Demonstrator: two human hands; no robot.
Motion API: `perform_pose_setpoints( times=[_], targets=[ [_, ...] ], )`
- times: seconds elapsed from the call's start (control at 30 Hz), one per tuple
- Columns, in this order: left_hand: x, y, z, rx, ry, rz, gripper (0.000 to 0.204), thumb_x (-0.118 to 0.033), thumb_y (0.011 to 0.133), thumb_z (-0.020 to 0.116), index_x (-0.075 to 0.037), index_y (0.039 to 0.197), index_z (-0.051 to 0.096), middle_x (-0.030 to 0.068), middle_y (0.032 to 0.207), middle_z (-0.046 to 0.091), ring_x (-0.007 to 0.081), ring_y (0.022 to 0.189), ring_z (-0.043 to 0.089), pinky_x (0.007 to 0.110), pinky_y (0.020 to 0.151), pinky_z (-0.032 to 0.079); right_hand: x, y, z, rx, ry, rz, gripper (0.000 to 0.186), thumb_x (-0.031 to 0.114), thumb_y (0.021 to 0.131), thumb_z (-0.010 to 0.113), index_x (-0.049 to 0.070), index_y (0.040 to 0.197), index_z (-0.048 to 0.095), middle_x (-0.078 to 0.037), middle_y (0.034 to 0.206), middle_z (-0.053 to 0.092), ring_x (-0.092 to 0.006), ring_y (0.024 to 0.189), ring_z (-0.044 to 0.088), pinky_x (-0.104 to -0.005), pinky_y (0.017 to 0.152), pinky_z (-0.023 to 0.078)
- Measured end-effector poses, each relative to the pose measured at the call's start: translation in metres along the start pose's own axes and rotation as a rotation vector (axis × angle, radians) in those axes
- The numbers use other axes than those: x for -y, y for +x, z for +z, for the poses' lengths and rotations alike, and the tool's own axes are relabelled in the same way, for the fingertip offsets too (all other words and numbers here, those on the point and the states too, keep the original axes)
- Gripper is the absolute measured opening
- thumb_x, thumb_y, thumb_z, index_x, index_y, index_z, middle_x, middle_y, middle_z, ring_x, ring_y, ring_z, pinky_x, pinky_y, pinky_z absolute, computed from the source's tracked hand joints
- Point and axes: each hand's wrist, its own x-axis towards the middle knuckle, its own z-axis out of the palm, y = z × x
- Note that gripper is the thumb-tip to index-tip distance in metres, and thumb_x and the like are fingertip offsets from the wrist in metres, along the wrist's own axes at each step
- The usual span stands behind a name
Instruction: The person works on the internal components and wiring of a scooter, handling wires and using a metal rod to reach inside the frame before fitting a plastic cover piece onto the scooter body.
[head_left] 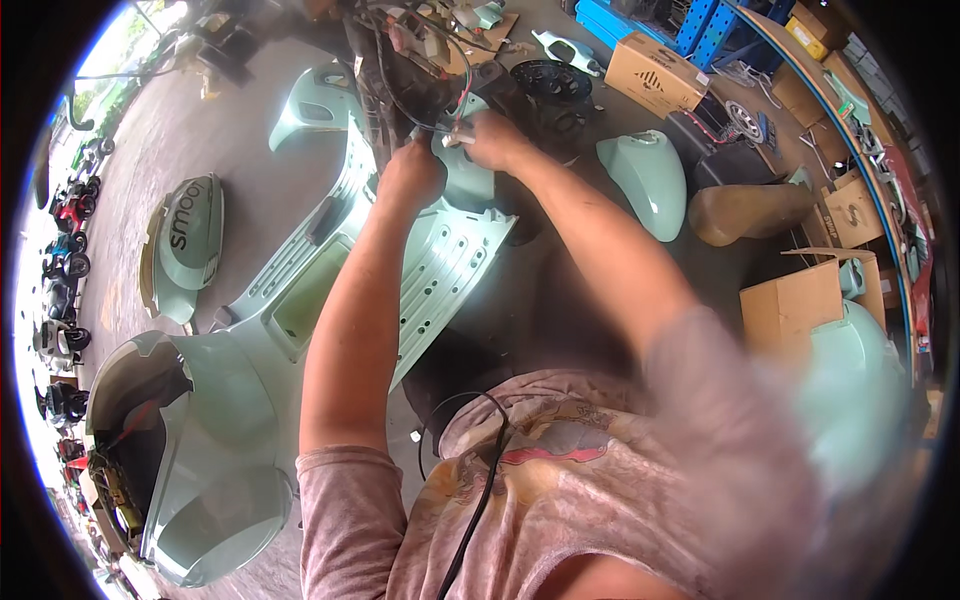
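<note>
At the front of the mint scooter body, left hand is resting curled beside a panel, can't tell what it's gripping; right hand is apparently pinching a small pale piece over it. Best be bracing left, keeping nearby wires unpinched.

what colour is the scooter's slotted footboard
Pale mint green; the footboard shows best in the head view.

From my remote feed, I record the bare left forearm running from seven o'clock to the left hand near eleven, grip hidden from me. The right forearm slants from three o'clock to the right hand at twelve, fingers bent. Hands sit close together.
</note>
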Motion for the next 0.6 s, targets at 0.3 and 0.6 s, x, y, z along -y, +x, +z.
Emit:
perform_pose_setpoints(
  times=[0.3,0.6],
  targets=[
    [0.035,0.037,0.026,0.001,-0.102,0.077,0.042,-0.014,0.082,0.049,-0.008,0.123,0.053,0.0228,0.114,0.060,0.0381,0.108,0.056,0.043,0.090,0.046,0.036,0.033,-0.052,0.523,-0.135,0.180,0.043,0.031,0.095,0.041,-0.003,0.083,0.064,-0.012,0.069,0.061,-0.0241,0.051,0.054,-0.0374,0.046,0.046],
    [0.045,0.057,0.031,0.092,-0.087,0.143,0.030,-0.012,0.079,0.050,0.006,0.100,0.062,0.0265,0.100,0.064,0.0374,0.096,0.063,0.041,0.081,0.051,0.047,0.019,-0.045,0.545,0.181,0.407,0.035,0.030,0.097,0.040,0.004,0.084,0.059,-0.003,0.058,0.049,-0.0077,0.039,0.035,-0.0233,0.032,0.024]
  ],
)
